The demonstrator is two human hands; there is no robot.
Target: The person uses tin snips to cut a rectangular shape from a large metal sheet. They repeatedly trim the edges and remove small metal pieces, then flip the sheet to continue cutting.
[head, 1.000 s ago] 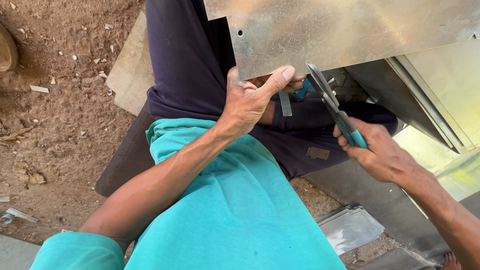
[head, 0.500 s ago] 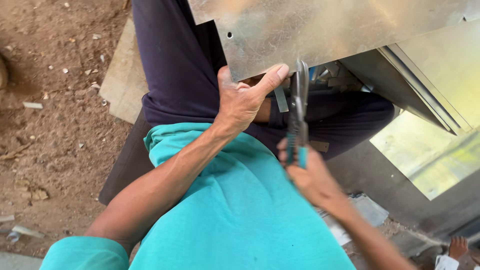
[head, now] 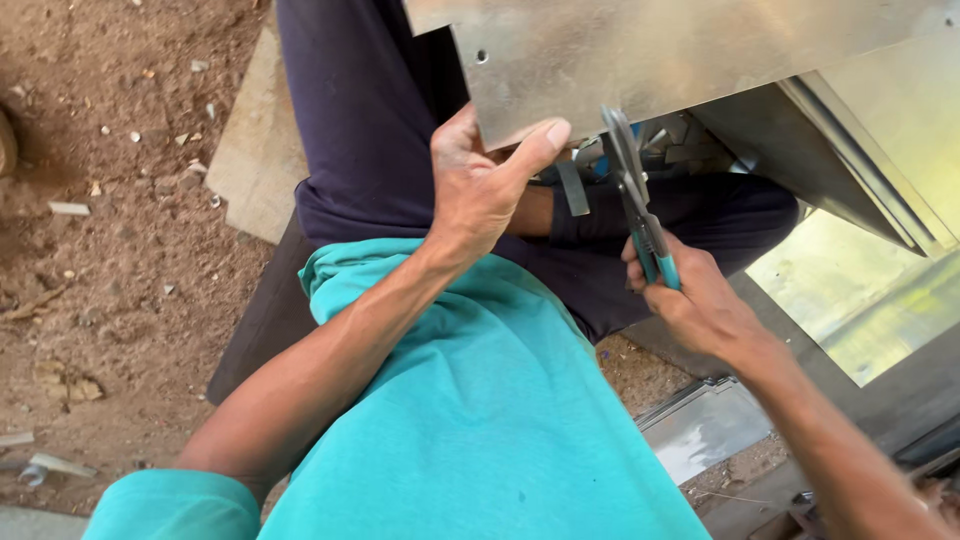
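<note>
Both hands work at the lower edge of a galvanised metal sheet (head: 650,50) that fills the frame from 12 to 2 o'clock; left hand (head: 480,190) grips that edge, thumb laid flat along the underside, fingers curled behind and hidden; right hand (head: 690,295) is closed round the teal handles of tin snips (head: 632,190).

Change over the last second: snips lay slanted toward 10 o'clock with the right hand out at 3 o'clock; now blades stand nearly upright, pointing to 12, tips meeting the sheet's edge just right of the left thumb; right hand has come in toward centre; left hand's grip unchanged. Reads as the tool lined up on the edge, cut apparently about to start or resume; judgement only.

Blades look near closed; bite on the metal cannot be told.

Smaller items: shiny panel (head: 860,290) at 3 o'clock; metal offcut (head: 700,430) on the ground at 5; narrow curled strip (head: 572,188) hanging between the hands.
</note>
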